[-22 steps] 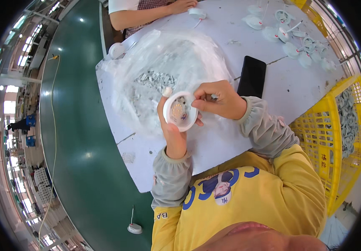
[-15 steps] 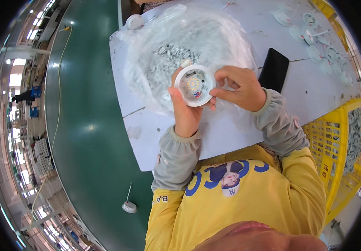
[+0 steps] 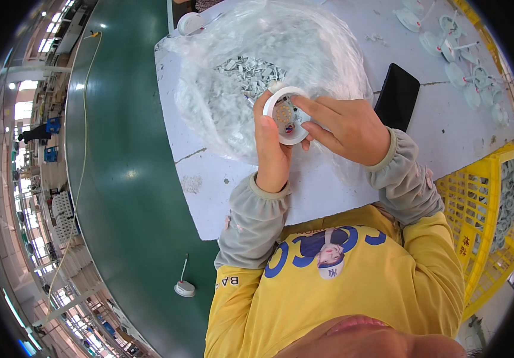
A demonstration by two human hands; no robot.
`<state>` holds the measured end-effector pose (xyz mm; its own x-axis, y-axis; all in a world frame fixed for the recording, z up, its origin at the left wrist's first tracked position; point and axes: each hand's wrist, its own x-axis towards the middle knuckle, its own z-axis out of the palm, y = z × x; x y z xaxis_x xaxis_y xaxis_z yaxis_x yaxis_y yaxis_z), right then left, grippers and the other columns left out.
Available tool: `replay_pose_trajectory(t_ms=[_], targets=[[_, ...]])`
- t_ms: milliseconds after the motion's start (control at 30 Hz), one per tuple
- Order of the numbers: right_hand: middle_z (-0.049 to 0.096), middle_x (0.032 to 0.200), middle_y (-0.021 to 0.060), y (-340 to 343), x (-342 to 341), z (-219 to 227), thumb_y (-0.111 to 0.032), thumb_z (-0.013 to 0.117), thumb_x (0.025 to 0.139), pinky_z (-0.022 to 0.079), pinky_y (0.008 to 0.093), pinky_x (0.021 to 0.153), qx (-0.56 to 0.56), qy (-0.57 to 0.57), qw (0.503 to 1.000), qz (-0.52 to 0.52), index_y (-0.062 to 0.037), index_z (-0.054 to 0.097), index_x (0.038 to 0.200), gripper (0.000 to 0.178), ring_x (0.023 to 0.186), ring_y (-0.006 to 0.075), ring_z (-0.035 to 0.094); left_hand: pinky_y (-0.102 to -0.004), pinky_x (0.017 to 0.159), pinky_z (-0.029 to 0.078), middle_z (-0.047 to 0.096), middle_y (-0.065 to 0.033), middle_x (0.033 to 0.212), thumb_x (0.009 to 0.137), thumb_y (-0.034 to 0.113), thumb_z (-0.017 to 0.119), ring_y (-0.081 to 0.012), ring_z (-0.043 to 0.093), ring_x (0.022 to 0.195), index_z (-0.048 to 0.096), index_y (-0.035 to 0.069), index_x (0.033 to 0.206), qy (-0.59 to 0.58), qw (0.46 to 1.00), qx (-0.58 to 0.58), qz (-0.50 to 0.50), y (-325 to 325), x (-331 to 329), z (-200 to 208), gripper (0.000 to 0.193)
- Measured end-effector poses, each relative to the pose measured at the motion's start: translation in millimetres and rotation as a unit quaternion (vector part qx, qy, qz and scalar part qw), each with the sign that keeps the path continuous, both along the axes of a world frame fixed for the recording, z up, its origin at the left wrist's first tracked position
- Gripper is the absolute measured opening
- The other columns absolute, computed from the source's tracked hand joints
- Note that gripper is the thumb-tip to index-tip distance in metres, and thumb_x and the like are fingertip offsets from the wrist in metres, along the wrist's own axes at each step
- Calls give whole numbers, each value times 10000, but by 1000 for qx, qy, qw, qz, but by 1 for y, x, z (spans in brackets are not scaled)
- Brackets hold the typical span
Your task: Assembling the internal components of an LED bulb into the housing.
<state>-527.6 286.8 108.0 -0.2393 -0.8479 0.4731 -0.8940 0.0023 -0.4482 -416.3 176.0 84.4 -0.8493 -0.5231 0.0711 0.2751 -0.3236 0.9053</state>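
A round white LED lamp housing point(image 3: 306, 115), its open face showing a circuit board point(image 3: 283, 114) with a ring of small yellow LEDs, is held tilted above a clear plastic bag. My left hand point(image 3: 273, 149) grips it from the left, thumb along the near rim and fingers behind. From the right, my right hand point(image 3: 352, 128) is closed on the lamp, one fingertip at the board's upper edge and another at the right rim. Beneath lies the open plastic bag point(image 3: 322, 45) with many small grey-white pieces point(image 3: 251, 73) in it.
A black phone point(image 3: 396, 98) lies right of the bag. Beyond it several white discs with stems point(image 3: 448, 48) are spread. A yellow crate point(image 3: 471, 197) of ring-shaped parts stands at the right. On the green surface point(image 3: 132, 197) at left sits a white stemmed piece point(image 3: 184, 289).
The lamp has moved slightly right and is tilted more. My right fingertips have shifted from its right rim onto its open face.
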Motion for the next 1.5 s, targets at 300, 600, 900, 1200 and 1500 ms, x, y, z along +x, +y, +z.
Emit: replay_pose_trajectory(t_ms=[300, 600, 900, 1200, 1500], targets=[[593, 641, 73, -4, -6, -10, -62, 559, 770, 420, 296, 446, -24, -42, 999, 20, -47, 523, 1048, 281, 508, 234, 570, -255, 478, 427, 491, -119, 1010, 878, 542, 284, -173, 533, 666, 275, 46, 1262, -9, 998, 3, 56, 10, -6, -2, 627], [582, 574, 93, -5, -7, -13, -88, 523, 754, 443, 329, 473, -58, -131, 989, 19, -44, 589, 851, 126, 509, 267, 564, -266, 444, 406, 515, -125, 932, 873, 560, 273, -174, 515, 592, 291, 43, 1240, 0, 998, 7, 58, 12, -5, -10, 634], [580, 600, 119, -7, -8, -14, -21, 542, 738, 422, 276, 441, -55, -195, 978, 60, -10, 602, 879, 154, 479, 232, 560, -262, 443, 393, 507, -100, 903, 871, 560, 279, -169, 503, 586, 328, 64, 1214, -1, 998, 14, 59, 13, -6, -9, 605], [520, 785, 11, 3, -28, -6, -12, 529, 755, 394, 201, 639, -140, -462, 872, 83, -16, 508, 1038, 283, 703, 73, 480, -255, 456, 403, 581, -177, 965, 837, 618, 290, -179, 545, 615, 403, 31, 1157, 17, 988, 147, 38, 4, -3, -3, 678], [515, 985, 65, -8, -31, -20, 101, 376, 768, 421, 281, 855, -134, -626, 755, 142, 6, 461, 1084, 340, 908, 139, 514, -252, 502, 436, 561, -204, 992, 846, 511, 346, -200, 578, 647, 374, 17, 1156, 20, 999, 34, 15, 11, 0, 0, 584]])
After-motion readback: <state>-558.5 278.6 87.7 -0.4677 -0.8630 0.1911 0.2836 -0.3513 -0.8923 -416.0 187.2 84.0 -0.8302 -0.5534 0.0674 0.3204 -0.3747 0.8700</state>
